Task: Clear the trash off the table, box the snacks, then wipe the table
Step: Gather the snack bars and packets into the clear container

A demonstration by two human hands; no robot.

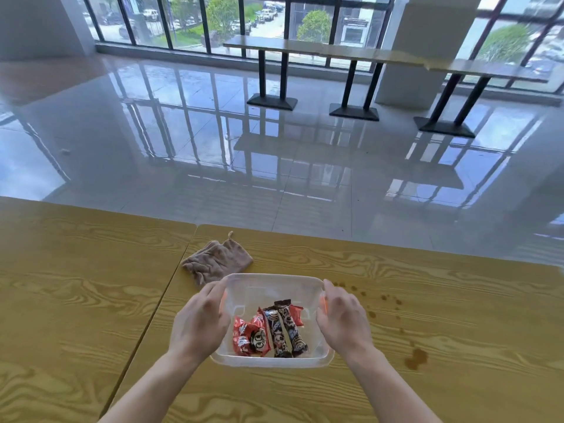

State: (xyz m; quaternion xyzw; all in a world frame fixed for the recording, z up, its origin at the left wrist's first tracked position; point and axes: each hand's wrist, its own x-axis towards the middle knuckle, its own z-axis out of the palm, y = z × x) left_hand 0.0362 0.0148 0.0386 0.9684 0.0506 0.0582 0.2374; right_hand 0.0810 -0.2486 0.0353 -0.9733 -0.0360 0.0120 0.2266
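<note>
A clear plastic box (274, 283) sits on the wooden table (427, 300) in front of me. Inside it lie red snack packets (248, 334) and two dark wrapped snack bars (285, 329). My left hand (201, 322) grips the box's left side, fingers curled over the rim. My right hand (343, 319) holds the right side in the same way. A crumpled brown cloth (215, 262) lies on the table just beyond the box, to its left. Brown liquid stains (416, 358) dot the tabletop to the right of the box.
The table is made of two joined wooden tops with a seam (158, 303) running left of the box. Beyond the far edge is a glossy tiled floor (274, 166). A long high counter on black legs (351, 83) stands by the windows.
</note>
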